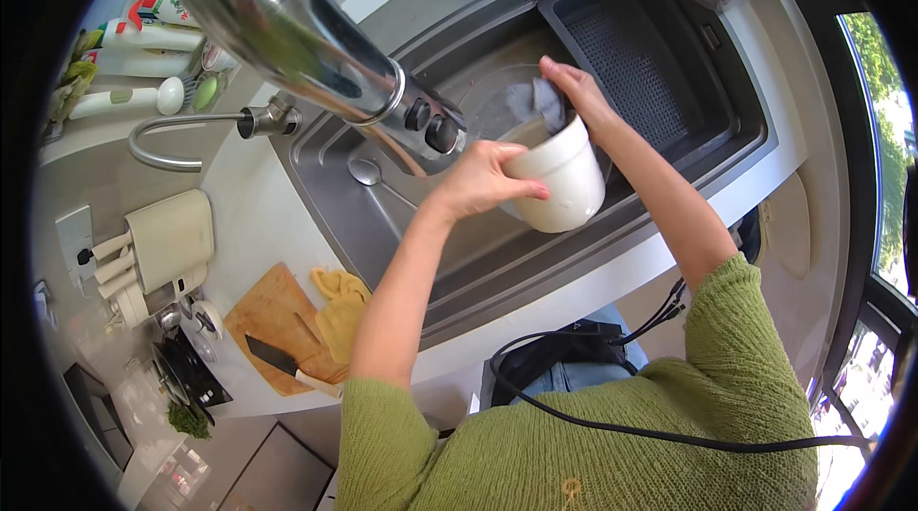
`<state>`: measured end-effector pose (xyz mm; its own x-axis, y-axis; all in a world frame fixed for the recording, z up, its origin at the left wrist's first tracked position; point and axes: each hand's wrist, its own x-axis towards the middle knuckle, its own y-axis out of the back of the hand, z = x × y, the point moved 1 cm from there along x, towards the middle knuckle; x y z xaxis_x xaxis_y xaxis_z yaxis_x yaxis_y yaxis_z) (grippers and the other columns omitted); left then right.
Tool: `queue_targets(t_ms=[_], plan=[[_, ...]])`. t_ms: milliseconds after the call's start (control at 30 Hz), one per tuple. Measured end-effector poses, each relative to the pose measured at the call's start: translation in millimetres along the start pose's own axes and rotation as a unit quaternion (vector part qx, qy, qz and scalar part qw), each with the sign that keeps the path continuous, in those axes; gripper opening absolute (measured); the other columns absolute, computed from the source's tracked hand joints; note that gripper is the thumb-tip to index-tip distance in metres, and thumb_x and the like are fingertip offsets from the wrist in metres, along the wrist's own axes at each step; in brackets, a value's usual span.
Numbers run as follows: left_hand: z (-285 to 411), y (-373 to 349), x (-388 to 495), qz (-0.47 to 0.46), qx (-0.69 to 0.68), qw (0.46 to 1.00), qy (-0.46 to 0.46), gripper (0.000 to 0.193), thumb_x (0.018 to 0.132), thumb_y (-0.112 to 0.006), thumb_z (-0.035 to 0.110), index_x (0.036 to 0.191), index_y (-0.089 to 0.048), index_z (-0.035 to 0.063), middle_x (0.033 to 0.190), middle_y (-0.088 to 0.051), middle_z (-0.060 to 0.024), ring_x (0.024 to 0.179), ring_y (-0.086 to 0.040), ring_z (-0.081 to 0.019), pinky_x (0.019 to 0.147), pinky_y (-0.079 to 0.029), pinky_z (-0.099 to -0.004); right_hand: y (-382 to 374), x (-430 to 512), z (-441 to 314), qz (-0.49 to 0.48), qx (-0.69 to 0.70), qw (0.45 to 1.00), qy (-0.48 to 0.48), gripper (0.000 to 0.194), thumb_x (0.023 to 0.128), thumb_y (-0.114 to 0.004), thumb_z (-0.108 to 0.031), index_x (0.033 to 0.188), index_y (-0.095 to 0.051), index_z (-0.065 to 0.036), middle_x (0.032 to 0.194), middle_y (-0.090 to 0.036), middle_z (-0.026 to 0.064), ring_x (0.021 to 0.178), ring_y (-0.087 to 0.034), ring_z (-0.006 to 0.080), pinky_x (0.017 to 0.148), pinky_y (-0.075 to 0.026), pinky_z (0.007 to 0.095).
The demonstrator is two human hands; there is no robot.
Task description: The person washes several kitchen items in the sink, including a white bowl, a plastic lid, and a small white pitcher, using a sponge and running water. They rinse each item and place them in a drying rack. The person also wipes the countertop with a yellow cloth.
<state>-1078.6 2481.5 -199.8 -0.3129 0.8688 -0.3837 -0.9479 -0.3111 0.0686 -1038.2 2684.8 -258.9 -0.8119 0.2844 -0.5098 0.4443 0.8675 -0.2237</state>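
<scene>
My left hand [488, 177] grips a white ceramic jar [563, 185] by its side, the thumb lying across the outer wall. The jar is tilted above the sink [459, 267], its mouth facing away from me. My right hand [581, 99] holds a grey cloth [549, 106] at the jar's rim, and part of the cloth dips into the mouth. Behind the jar, a clear round vessel [480, 91] rests in the sink; its full shape is partly hidden. A metal spoon [366, 172] lies at the sink's left side.
A large chrome faucet [344, 59] reaches over the sink from the upper left. A perforated basket [638, 73] fills the sink's right end. On the left counter lie a cutting board [269, 310], a knife [276, 357] and a yellow cloth [343, 314]. A black cable [609, 425] crosses my front.
</scene>
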Motion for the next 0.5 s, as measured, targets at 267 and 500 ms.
queue_targets(t_ms=[267, 500], plan=[[-27, -47, -24, 0.107, 0.497, 0.838, -0.199, 0.013, 0.074, -0.072, 0.018, 0.075, -0.061, 0.0109, 0.077, -0.06, -0.0025, 0.08, -0.06, -0.0198, 0.075, -0.044, -0.0337, 18, 6, 13, -0.013, -0.451, 0.844, 0.29, 0.021, 0.091, -0.053, -0.017, 0.108, -0.063, -0.008, 0.096, -0.064, 0.011, 0.091, -0.061, 0.0229, 0.08, -0.046, 0.0318], [-59, -46, -31, 0.146, 0.538, 0.8, -0.222, 0.005, 0.076, -0.059, 0.008, 0.079, -0.063, 0.0102, 0.078, -0.061, -0.0028, 0.085, -0.059, -0.0188, 0.091, -0.043, -0.0353, 22, 3, 79, -0.072, -0.747, 0.605, 0.266, 0.02, 0.085, -0.055, -0.014, 0.103, -0.062, -0.011, 0.097, -0.064, 0.0093, 0.097, -0.063, 0.0281, 0.081, -0.051, 0.042]])
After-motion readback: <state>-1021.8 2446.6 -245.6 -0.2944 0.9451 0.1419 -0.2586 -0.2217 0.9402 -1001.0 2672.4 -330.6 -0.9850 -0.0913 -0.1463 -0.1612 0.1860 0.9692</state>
